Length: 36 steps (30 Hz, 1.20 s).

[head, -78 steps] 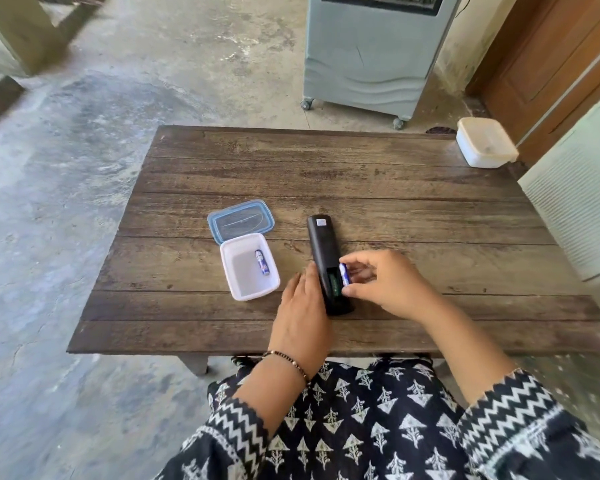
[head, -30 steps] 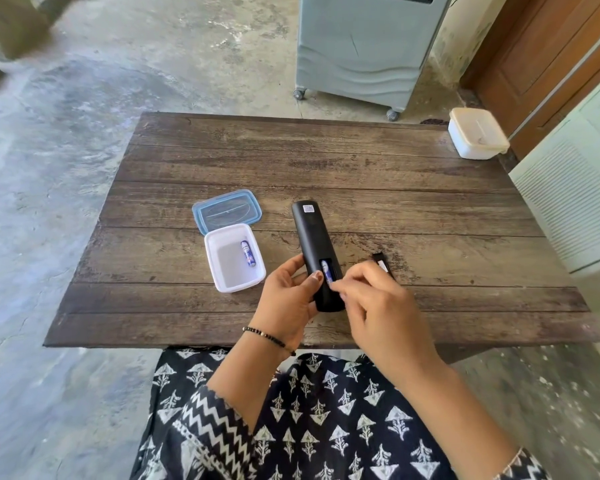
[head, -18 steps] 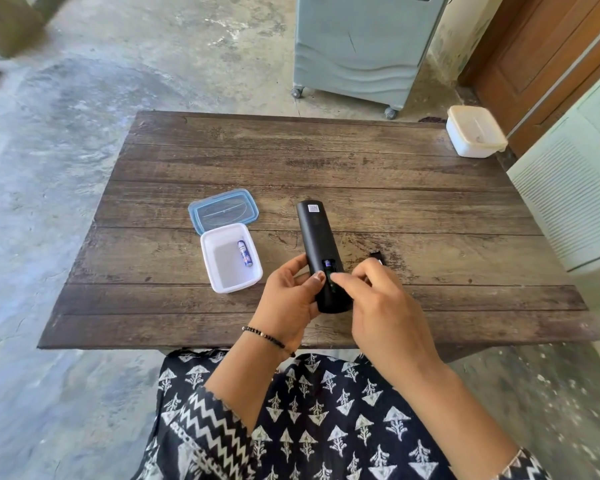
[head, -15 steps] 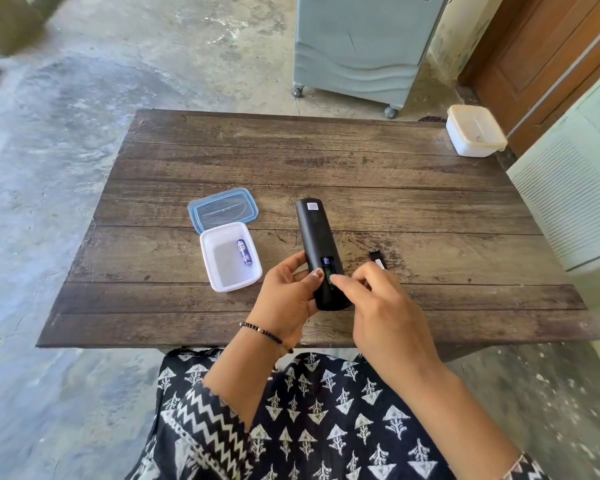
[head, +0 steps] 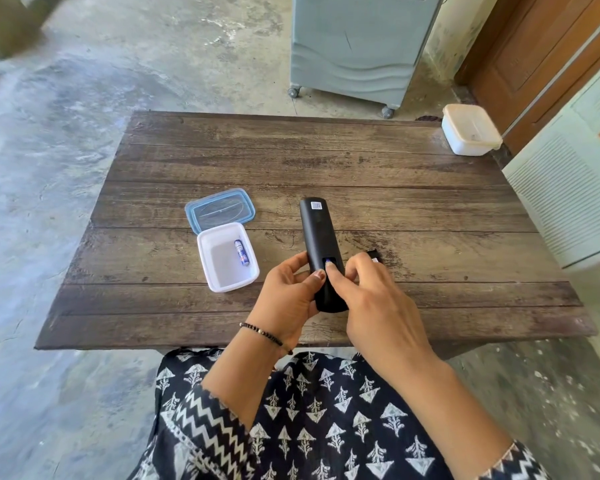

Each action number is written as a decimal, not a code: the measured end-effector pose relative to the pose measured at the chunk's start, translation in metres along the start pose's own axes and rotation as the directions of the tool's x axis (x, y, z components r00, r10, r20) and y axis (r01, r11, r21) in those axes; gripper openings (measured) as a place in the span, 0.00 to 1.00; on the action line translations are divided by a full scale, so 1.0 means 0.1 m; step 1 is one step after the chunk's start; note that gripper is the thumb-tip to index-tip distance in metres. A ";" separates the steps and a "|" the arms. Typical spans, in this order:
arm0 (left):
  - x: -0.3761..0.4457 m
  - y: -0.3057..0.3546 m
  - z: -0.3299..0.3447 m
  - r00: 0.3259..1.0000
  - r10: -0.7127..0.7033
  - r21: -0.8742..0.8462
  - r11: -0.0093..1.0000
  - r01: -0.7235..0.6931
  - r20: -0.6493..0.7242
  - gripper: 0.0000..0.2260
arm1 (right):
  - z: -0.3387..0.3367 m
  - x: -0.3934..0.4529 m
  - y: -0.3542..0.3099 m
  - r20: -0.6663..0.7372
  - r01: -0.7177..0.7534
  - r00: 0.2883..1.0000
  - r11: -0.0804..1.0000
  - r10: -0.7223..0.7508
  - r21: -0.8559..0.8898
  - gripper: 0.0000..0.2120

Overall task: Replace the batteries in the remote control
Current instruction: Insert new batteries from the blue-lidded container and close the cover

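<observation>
A black remote control (head: 318,233) lies back-up near the front of the wooden table (head: 326,161), its battery bay open at the near end. A blue battery (head: 328,260) sits in that bay. My left hand (head: 291,292) grips the remote's left side and near end. My right hand (head: 371,299) holds the right side, its fingertip pressing on the battery. A second blue battery (head: 241,252) lies in a small white tub (head: 228,275) to the left. The black battery cover (head: 374,255) lies on the table just beyond my right hand, partly hidden.
The tub's blue-rimmed lid (head: 219,210) lies just behind the tub. A closed white container (head: 470,134) stands at the table's far right corner. A grey wheeled cooler (head: 357,46) stands on the floor past the table. A white louvred panel (head: 575,199) borders the right side.
My right hand brought a battery to the remote and set it into the bay; its fingertip now presses on it. My left hand closed around the remote's side. The tub's battery stayed put.
</observation>
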<state>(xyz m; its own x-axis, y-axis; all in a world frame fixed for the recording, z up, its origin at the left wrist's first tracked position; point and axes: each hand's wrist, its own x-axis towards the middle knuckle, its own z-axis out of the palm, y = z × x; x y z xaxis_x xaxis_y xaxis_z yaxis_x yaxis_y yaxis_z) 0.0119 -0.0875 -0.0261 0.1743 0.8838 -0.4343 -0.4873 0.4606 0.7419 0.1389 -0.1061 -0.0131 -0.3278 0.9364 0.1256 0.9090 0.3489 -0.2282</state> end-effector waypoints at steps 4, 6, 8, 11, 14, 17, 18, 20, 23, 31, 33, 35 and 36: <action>-0.06 0.12 -0.05 0.999 0.033 -0.032 0.999 -0.033 -0.017 0.11 | 0.02 0.04 0.04 -0.087 -0.010 0.995 0.946 0.040 0.323 0.23; -0.11 0.21 -0.11 0.997 0.055 -0.047 0.997 -0.058 -0.051 0.10 | -0.01 0.08 -0.01 -0.165 0.033 0.985 0.894 0.047 0.447 0.21; -0.17 0.32 -0.23 0.993 0.077 -0.065 0.994 -0.083 -0.095 0.09 | -0.03 0.15 -0.11 -0.218 0.045 0.972 0.848 0.084 0.528 0.18; -0.30 0.49 -0.50 0.977 0.133 -0.095 0.984 -0.150 -0.168 0.09 | 0.03 0.34 -0.26 -0.197 -0.009 0.969 0.822 0.147 0.569 0.13; -0.42 0.62 -0.83 0.947 0.187 -0.103 0.970 -0.220 -0.261 0.10 | 0.11 0.67 -0.38 -0.011 -0.044 0.998 0.865 0.057 0.500 0.10; -0.50 0.67 -1.05 0.922 0.215 -0.082 0.964 -0.253 -0.322 0.11 | 0.17 1.01 -0.52 0.193 0.036 0.976 0.956 -0.096 0.292 0.12; -0.51 0.67 -1.10 0.917 0.213 -0.078 0.964 -0.253 -0.336 0.11 | 0.18 1.11 -0.57 0.244 0.065 0.962 0.969 -0.124 0.237 0.13; -0.52 0.67 -1.14 0.915 0.207 -0.074 0.966 -0.246 -0.347 0.11 | 0.22 1.25 -0.67 0.326 0.088 0.935 0.981 -0.140 0.170 0.15; -0.52 0.66 -1.14 0.918 0.198 -0.079 0.968 -0.238 -0.344 0.11 | 0.30 1.37 -0.76 0.393 0.147 0.909 0.989 -0.141 0.015 0.19; -0.49 0.65 -1.14 0.928 0.183 -0.113 0.967 -0.230 -0.324 0.12 | 0.37 1.38 -0.83 0.358 0.252 0.918 0.946 -0.169 -0.202 0.19; -0.49 0.65 -1.13 0.929 0.185 -0.110 0.967 -0.230 -0.320 0.12 | 0.39 1.38 -0.83 0.333 0.270 0.924 0.937 -0.188 -0.220 0.19; -0.49 0.65 -1.13 0.929 0.188 -0.105 0.967 -0.232 -0.318 0.12 | 0.41 1.37 -0.82 0.309 0.291 0.926 0.931 -0.216 -0.222 0.19; -0.49 0.65 -1.12 0.929 0.191 -0.103 0.967 -0.234 -0.318 0.12 | 0.42 1.38 -0.82 0.298 0.301 0.926 0.929 -0.231 -0.214 0.18</action>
<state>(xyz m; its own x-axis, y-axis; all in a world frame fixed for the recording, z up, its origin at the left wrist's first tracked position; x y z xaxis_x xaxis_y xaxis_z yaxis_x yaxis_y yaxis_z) -0.1245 -0.1101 -0.0139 -0.2031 0.8827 -0.4238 -0.6001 0.2298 0.7662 0.0085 -0.0043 -0.0177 -0.5906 0.7982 -0.1183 0.8012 0.5975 0.0322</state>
